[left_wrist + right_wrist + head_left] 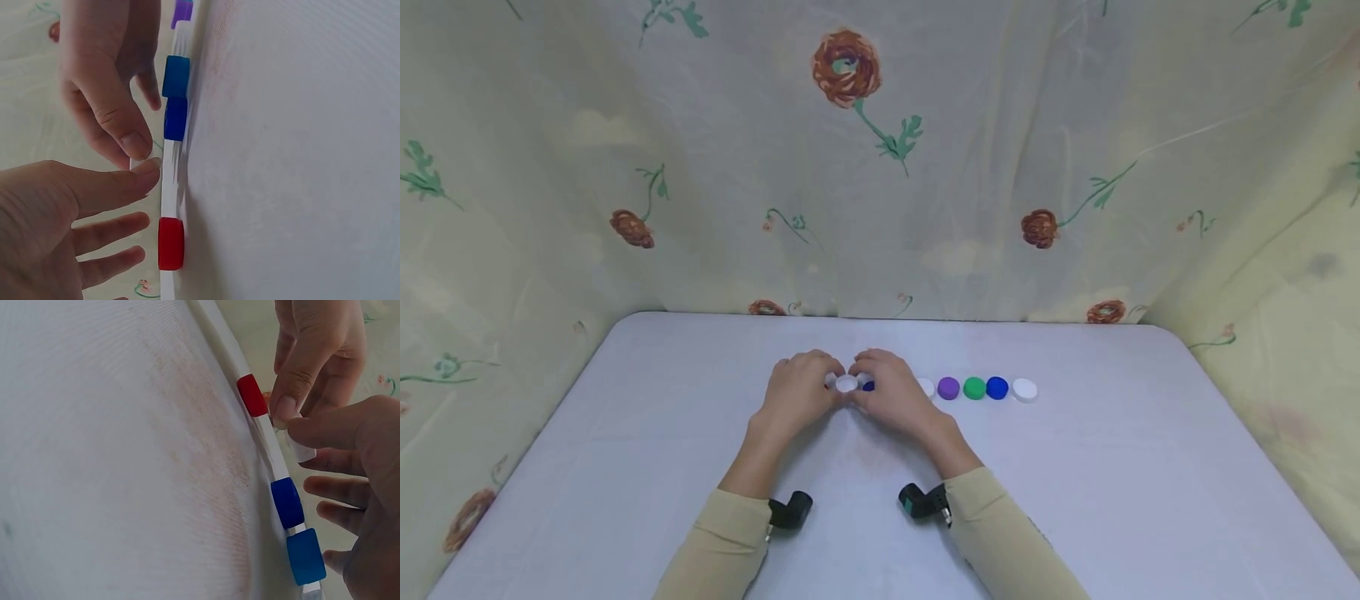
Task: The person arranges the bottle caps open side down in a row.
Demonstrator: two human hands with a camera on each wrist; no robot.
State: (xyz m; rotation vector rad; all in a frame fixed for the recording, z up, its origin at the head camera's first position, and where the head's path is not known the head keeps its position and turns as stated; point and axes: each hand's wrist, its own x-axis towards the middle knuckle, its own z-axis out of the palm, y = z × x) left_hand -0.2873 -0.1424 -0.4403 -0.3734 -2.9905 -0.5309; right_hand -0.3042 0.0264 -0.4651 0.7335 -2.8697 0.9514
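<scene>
Over the row of caps my two hands meet, thumb tips almost together. Between them is a white bottle cap [847, 383], pinched by the thumb and fingers of my left hand [803, 390] and my right hand [895, 392]. Part of this white cap [303, 450] shows behind the right thumb in the right wrist view. On the table beside the left hand lies a red cap [170, 244]. Near the right hand lie a dark blue cap [287, 503] and a lighter blue cap [306, 556], mostly hidden by that hand in the head view.
Rightward the row continues with a white cap [927, 387], a purple cap [948, 388], a green cap [974, 388], a blue cap [997, 387] and another white cap [1024, 390]. A white cloth covers the table [1120, 467]. Behind hangs a flowered curtain [970, 192].
</scene>
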